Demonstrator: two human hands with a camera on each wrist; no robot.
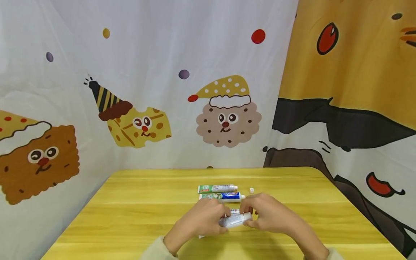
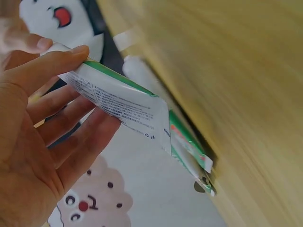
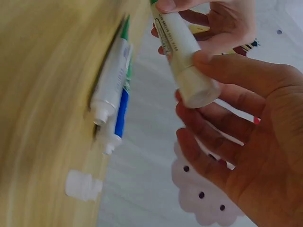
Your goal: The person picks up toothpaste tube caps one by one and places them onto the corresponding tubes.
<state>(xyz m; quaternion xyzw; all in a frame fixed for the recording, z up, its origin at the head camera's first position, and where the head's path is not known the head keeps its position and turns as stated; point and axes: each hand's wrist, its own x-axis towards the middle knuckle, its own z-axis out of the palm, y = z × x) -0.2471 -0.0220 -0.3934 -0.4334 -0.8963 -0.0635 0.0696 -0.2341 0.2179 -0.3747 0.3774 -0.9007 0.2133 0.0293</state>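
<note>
Low over the table, my left hand holds a white toothpaste tube by its body. The left wrist view shows the thumb on one face of this tube and the fingers under the other, with printed text and a green edge. At the capped end, my right hand pinches the white cap between thumb and fingers. The cap sits on the tube. Another toothpaste tube lies below the hands, mostly hidden by them.
Behind the hands, a green-and-white toothpaste tube and a blue-and-green one lie side by side, their necks pointing right. A loose white cap stands right of them on the yellow wooden table. A printed curtain hangs behind.
</note>
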